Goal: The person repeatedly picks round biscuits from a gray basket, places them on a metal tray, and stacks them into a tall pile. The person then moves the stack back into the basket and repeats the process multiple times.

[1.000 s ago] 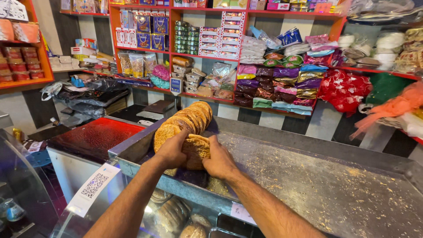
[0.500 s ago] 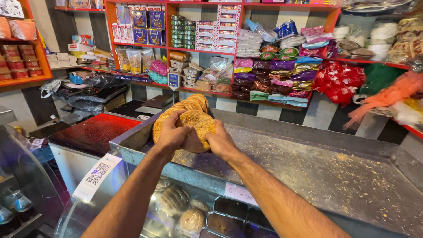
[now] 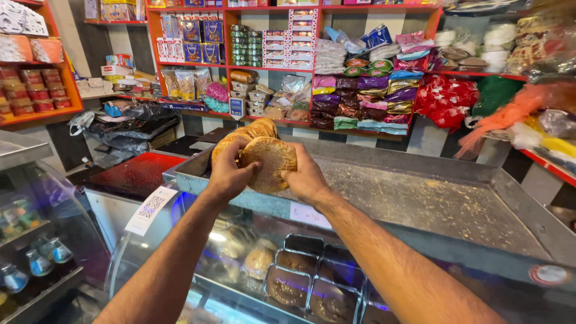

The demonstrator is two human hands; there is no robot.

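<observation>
left hand (image 3: 231, 171): closed on the left side of the round flat bread (image 3: 268, 163), holding it.
right hand (image 3: 306, 178): closed on its right side.
bread: held up over the near left corner of the big metal tray (image 3: 456, 210).
behind it: more breads (image 3: 255, 130) in a row.
below: glass case (image 3: 198, 264).

Orange-red shelves (image 3: 336, 69) line the back wall, packed with boxes, jars and bright foil packets. Below them runs a black-and-white striped wall (image 3: 432, 141). A large steel tray (image 3: 456, 204) tops a curved glass display case (image 3: 198, 264), lit inside. At the left edge stands another shelf (image 3: 36, 108).
</observation>
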